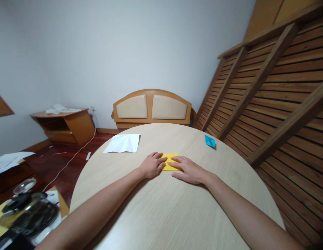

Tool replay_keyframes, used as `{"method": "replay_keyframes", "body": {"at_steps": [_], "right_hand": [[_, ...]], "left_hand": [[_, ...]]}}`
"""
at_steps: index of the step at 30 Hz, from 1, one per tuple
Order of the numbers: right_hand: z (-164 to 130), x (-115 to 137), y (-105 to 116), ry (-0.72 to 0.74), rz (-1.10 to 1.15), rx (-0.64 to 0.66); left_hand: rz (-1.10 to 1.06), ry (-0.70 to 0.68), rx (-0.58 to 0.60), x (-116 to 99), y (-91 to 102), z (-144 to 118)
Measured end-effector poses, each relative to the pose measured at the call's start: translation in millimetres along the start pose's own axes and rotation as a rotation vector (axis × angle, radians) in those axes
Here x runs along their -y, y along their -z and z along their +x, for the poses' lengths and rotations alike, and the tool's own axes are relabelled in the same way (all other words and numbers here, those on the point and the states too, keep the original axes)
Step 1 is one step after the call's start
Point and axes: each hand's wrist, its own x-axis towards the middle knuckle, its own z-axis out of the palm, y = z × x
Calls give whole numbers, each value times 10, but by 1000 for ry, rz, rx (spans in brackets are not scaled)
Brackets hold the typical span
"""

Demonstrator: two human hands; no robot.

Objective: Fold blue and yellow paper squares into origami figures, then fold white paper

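- Yellow folded paper (170, 161) lies flat on the round wooden table (163, 215), mid-table, between both hands.
- left hand (152, 165): palm down, fingers together, tips pressing the paper's left edge; nothing gripped.
- right hand (188, 171): flat, fingers spread a little, lying over the paper's right and near edge.
- White creased sheet (122, 143) lies well apart to the far left.
- Blue folded paper piece (210, 141) sits near the far right rim.
- Nothing lies between the hands and either sheet.
- Padded headboard (152, 107) stands behind the table; slatted wooden panel (276, 93) leans at right.
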Motion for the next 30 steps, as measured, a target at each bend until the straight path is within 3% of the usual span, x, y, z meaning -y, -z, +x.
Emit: {"method": "replay_keyframes", "body": {"at_steps": [21,30], "right_hand": [[-4,55,-1,-52,26,21],[-13,35,-4,-71,15,26]], "left_hand": [[53,-43,-24,-101,133,24],[71,-119,46,-102,268,24]]}}
